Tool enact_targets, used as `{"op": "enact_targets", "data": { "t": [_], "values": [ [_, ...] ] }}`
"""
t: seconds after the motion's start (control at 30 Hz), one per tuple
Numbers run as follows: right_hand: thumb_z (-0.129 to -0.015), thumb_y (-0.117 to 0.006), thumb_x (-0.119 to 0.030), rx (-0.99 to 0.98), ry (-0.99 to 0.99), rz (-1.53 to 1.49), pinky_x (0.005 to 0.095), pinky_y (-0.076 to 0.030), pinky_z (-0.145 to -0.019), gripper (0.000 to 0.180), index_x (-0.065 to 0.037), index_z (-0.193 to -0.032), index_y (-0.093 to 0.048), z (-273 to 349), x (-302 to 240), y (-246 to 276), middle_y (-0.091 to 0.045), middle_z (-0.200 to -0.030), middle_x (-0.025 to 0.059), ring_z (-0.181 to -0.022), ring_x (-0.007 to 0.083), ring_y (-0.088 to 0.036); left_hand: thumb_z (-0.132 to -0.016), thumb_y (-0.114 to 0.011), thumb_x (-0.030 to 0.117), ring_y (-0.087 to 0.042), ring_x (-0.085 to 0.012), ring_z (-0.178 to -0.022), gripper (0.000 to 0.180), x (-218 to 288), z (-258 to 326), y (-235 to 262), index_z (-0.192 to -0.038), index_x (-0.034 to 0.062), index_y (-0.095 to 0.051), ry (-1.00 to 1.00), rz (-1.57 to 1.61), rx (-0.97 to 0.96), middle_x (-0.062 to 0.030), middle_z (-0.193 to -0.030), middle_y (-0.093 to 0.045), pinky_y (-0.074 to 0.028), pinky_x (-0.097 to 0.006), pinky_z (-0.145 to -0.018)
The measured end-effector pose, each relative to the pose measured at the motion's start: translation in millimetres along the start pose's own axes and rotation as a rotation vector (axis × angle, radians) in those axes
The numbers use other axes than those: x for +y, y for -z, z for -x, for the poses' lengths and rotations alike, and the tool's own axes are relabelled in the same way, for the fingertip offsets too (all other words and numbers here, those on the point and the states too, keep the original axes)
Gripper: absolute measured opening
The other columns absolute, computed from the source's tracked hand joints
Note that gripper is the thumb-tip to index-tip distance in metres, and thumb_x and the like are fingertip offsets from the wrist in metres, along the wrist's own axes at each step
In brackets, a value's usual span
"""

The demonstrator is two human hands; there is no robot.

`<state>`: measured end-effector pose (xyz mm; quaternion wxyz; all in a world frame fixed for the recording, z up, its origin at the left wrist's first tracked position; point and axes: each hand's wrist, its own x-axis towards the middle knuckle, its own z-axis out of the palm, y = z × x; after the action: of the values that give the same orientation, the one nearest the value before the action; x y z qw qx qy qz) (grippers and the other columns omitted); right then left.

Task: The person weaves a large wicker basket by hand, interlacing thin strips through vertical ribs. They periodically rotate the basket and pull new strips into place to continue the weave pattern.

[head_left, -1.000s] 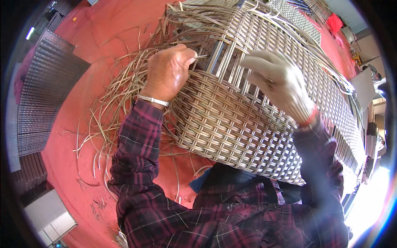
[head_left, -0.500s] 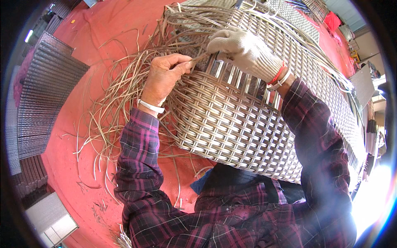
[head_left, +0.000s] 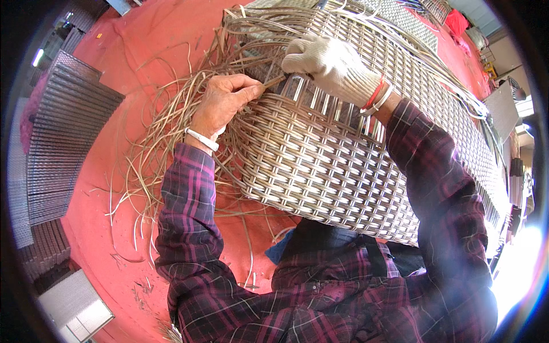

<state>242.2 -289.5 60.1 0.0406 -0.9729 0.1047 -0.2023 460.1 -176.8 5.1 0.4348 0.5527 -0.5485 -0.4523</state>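
A large woven wicker piece [head_left: 326, 177] in brown and pale grey tones lies before me, its near edge over my lap. Bare vertical stakes show in a gap in its weave, just below my right hand [head_left: 331, 64], which wears a pale knit glove. My left hand [head_left: 217, 106], ungloved, pinches a brown wicker strand [head_left: 275, 82] at the upper left corner of the piece. That short length of strand spans to the curled fingers of the glove, which grip its other end. The gloved fingertips are partly hidden behind the hand.
Long loose strands [head_left: 157, 137] spill from the left edge onto the red floor covering [head_left: 108, 188]. More strands run along the far side of the wicker. Dark woven panels [head_left: 71, 131] stand at the left, with a lighter panel [head_left: 74, 300] below them.
Both hands have shifted slightly left, still on the strand at the same corner. The gloved hand has turned a little, its fingers curled more tightly.
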Motion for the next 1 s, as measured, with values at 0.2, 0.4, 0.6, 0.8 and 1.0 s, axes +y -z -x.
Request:
{"op": "enact_targets", "data": {
  "t": [0.2,0.4,0.6,0.8,1.0],
  "values": [
    [-0.076,-0.063,-0.003,0.119,-0.122,0.046,0.0377,-0.052,-0.070,0.022,-0.009,-0.097,-0.068,7,-12,-10,-0.065,-0.092,0.0082,-0.084,0.0303,-0.065,-0.085,-0.069,0.014,-0.057,-0.0091,-0.067,0.018,18,-13,2,-0.089,-0.0025,-0.072,-0.076,-0.160,-0.112,-0.0011,-0.072,-0.065,-0.046,-0.026,-0.062],
    [-0.086,-0.062,-0.008,0.167,-0.190,-0.098,0.0379,-0.052,-0.071,0.019,-0.009,-0.104,-0.069,12,-21,-5,-0.068,-0.094,0.0105,-0.084,0.0311,-0.066,-0.085,-0.072,0.014,-0.046,-0.0051,-0.060,0.013,19,-37,-3,-0.083,0.0015,-0.072,-0.026,-0.120,-0.227,0.0047,-0.070,-0.057,-0.035,-0.023,-0.052],
    [-0.085,-0.070,-0.014,-0.040,-0.529,-0.138,0.0369,-0.052,-0.067,0.020,-0.005,-0.101,-0.064,16,-40,-1,-0.068,-0.087,0.0157,-0.079,0.0275,-0.068,-0.083,-0.076,0.016,-0.046,-0.0052,-0.058,0.014,0,-44,1,-0.081,0.0033,-0.071,-0.032,0.194,-0.289,0.0041,-0.066,-0.057,-0.037,-0.022,-0.053],
    [-0.084,-0.067,-0.013,0.148,-0.801,-0.892,0.0262,-0.044,-0.058,0.012,-0.004,-0.090,-0.063,11,-37,-14,-0.063,-0.075,0.0029,-0.064,0.0100,-0.055,-0.085,-0.073,0.015,-0.050,-0.0049,-0.062,0.011,7,-50,3,-0.086,0.0043,-0.072,-0.029,0.074,-0.332,0.0035,-0.070,-0.060,-0.039,-0.022,-0.056],
    [-0.085,-0.068,-0.011,0.332,-0.902,-1.685,0.0178,-0.033,-0.045,0.010,-0.006,-0.091,-0.063,36,-27,-6,-0.059,-0.071,-0.0020,-0.053,0.0023,-0.045,-0.086,-0.066,0.017,-0.054,-0.0075,-0.068,0.022,17,-35,43,-0.100,0.0015,-0.073,-0.057,-0.309,-0.210,-0.0001,-0.080,-0.067,-0.043,-0.023,-0.062]
  ]
}}
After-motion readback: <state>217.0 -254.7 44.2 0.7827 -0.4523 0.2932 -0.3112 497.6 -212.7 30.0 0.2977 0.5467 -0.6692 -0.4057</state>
